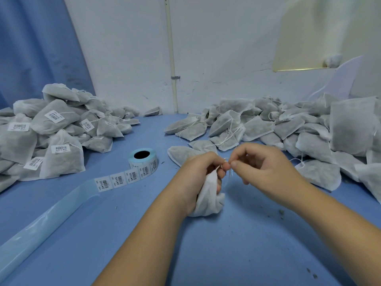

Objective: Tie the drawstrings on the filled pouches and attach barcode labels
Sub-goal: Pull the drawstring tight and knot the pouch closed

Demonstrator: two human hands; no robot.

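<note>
Blue sheeting covers the table (144, 244). At centre front, the left hand (195, 174) grips a white filled pouch (208, 197), its fingers curled round the gathered neck, and the pouch's lower end rests on the table. The right hand (263, 164) is just beside it, with thumb and forefinger pinched together on the thin drawstring (225, 162) at the pouch mouth. The other fingers are loosely curled.

A label roll (143, 158) stands left of the hands. Its strip of barcode labels (119, 179) trails toward the near left, followed by a bare backing liner (41, 223) that runs to the table edge.

On the left is a labelled pile (51, 129) of pouches bearing barcode stickers. On the right and behind the hands is an unlabelled pile (288, 129) with loose strings, and its nearest pouches lie directly behind the left hand and beside the right wrist. Dark crumbs (281, 212) are scattered on the table at right.

Behind the table, a white wall carries a vertical pipe (172, 58), and a blue curtain (31, 48) hangs at left.
</note>
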